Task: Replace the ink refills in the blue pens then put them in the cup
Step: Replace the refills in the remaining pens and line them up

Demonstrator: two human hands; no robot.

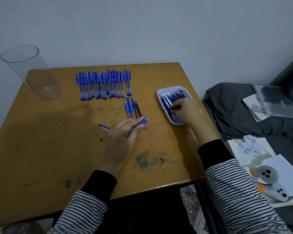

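A row of several capped blue pens [103,84] lies at the back of the yellow table [57,149]. Two more pens [128,108] and loose refills [137,109] lie just in front of it. My left hand [123,137] grips a blue pen barrel [143,122] near the table's middle. A pen cap [103,127] lies to the left of that hand. My right hand [187,109] reaches into a white tray [160,98] of refills and pinches one refill [173,108]. A clear plastic cup [32,71] stands at the back left with nothing in it.
A small brown piece [101,139] lies on the table left of my left hand. Blue ink stains [147,160] mark the front of the table. A dark bed with papers [260,105] and two white controllers [269,181] sits to the right.
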